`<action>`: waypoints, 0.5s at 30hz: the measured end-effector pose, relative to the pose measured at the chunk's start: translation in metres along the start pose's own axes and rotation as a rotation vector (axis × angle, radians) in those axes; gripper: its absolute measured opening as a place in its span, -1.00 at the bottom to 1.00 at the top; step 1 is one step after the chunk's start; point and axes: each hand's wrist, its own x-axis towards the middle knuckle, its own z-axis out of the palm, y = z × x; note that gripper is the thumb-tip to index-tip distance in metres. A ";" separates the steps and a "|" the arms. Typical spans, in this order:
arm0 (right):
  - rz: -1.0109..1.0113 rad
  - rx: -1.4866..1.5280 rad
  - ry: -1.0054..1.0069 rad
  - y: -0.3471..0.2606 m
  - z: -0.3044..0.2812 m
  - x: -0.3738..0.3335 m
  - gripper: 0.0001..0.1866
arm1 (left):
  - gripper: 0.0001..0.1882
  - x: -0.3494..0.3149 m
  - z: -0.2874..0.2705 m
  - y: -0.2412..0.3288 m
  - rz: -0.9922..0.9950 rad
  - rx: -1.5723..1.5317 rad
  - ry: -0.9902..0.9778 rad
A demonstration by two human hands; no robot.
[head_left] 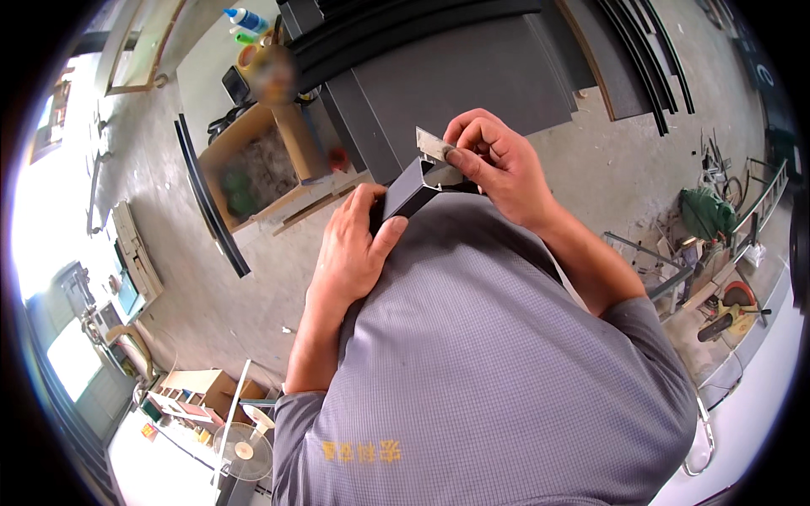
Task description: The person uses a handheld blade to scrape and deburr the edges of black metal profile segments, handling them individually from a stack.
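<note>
In front of my chest, my left hand (pixel 350 249) is closed around a dark grey metal profile (pixel 408 191), thumb on the near side and fingers on the far side. The profile's open end, with a bright cut edge, faces right. My right hand (pixel 498 160) pinches a small flat plate (pixel 431 143), pale and smudged, between thumb and forefinger. This plate is tilted just above the profile's open end; whether the two touch, I cannot tell. The rest of the profile is hidden by my left hand and shirt.
Beyond my hands lies a large dark grey panel (pixel 447 80) with long black strips (pixel 405 34) on it. To its left stand an open cardboard box (pixel 295 139) and a blue-capped bottle (pixel 246 20). Black strips (pixel 202 190) lie at left; a cut-off saw (pixel 732 308) stands at right.
</note>
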 end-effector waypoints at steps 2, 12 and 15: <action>-0.039 0.027 -0.015 0.002 0.004 0.001 -0.81 | -0.39 0.001 -0.002 -0.001 -0.019 -0.025 -0.030; -0.198 -0.145 -0.036 -0.016 0.010 -0.005 -0.80 | -0.45 0.000 0.009 -0.012 0.042 -0.118 -0.037; -0.223 -0.191 -0.048 -0.020 0.011 -0.008 -0.80 | -0.45 0.000 0.010 -0.014 0.043 -0.124 -0.043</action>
